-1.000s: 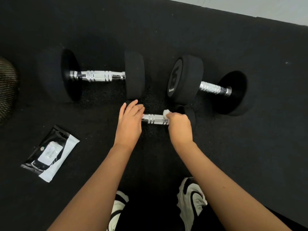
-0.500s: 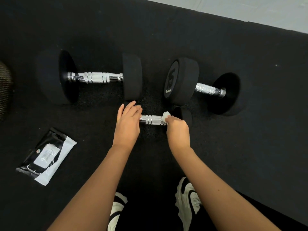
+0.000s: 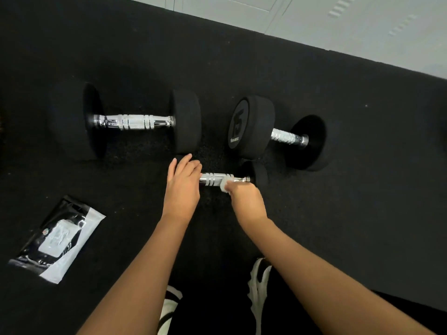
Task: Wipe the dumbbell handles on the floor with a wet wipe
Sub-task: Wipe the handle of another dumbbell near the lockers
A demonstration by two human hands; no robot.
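The right hand [image 3: 244,200], fingers pinched on the wet wipe [image 3: 225,183], has slid leftward along the small dumbbell's handle [image 3: 214,179]; left hand [image 3: 182,187], fingers straight, steadies its end; two larger dumbbells [image 3: 130,122] beyond probably await wiping.

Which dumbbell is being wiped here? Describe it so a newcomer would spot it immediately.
On the black floor mat, two large dumbbells lie side by side. The small dumbbell lies just in front of the gap between them, nearest the person. It alone is handled: the left hand rests on one end, while the right hand pinches a white wipe on its chrome handle.
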